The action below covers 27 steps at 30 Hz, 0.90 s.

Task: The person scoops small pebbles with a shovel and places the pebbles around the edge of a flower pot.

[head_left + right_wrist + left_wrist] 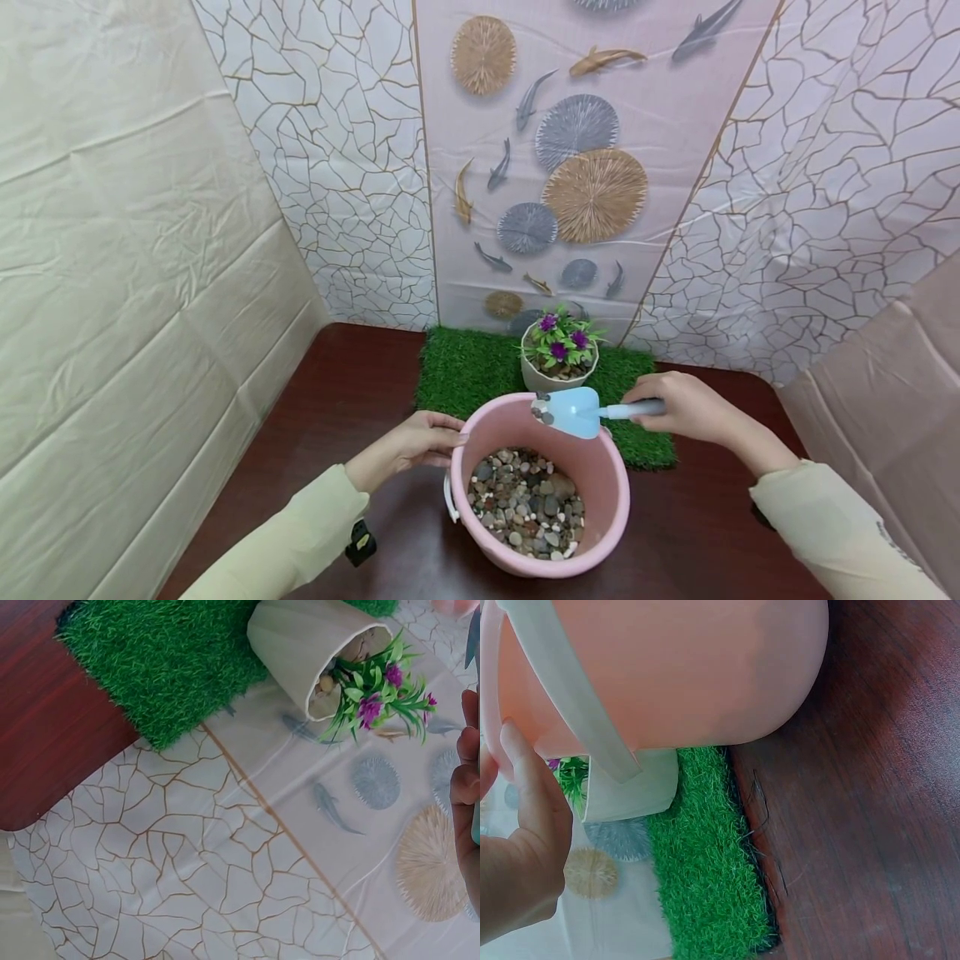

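Observation:
My left hand grips the left rim of a pink bucket, also seen from the side in the left wrist view. Pebbles of mixed colours cover the bucket's bottom. My right hand holds the grey-and-white handle of a small trowel with a light blue blade. The blade is above the bucket's far rim and points left, with several small stones at its tip. Just behind the blade stands a white flowerpot with purple flowers and stones inside. In the right wrist view, only part of my right hand shows.
A green artificial grass mat lies under the flowerpot, on a dark red-brown table. The bucket's white handle hangs down its left side. Fabric walls with crack and fish patterns rise close behind.

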{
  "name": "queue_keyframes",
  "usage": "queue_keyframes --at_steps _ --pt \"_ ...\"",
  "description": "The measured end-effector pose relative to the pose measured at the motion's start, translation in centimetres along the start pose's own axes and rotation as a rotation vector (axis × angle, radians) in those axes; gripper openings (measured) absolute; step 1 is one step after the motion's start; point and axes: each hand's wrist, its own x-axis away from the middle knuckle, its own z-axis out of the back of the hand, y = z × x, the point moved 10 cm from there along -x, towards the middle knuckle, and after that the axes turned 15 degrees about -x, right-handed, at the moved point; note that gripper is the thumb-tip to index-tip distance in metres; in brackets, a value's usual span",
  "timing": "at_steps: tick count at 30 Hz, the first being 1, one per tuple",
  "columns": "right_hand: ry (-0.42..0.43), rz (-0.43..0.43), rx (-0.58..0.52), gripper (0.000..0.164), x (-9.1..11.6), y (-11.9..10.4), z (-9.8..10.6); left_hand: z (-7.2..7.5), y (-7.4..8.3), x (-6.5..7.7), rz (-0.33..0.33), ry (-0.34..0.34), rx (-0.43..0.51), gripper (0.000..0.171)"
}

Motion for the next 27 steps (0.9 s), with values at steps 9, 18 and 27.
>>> queue_keyframes --at_steps 9,18,27 --pt "0.045 -0.05 0.006 0.013 0.6 1.2 1.3 0.0 0.0 0.0 0.012 0.004 0.0 0.045" --pt "0.067 -0.089 0.004 0.012 1.1 3.1 1.8 0.0 0.0 0.2 0.007 0.004 -0.002 0.044" --pt "0.061 -0.171 0.004 0.013 1.4 5.0 2.2 0.1 0.1 0.1 0.002 0.009 -0.006 0.044"
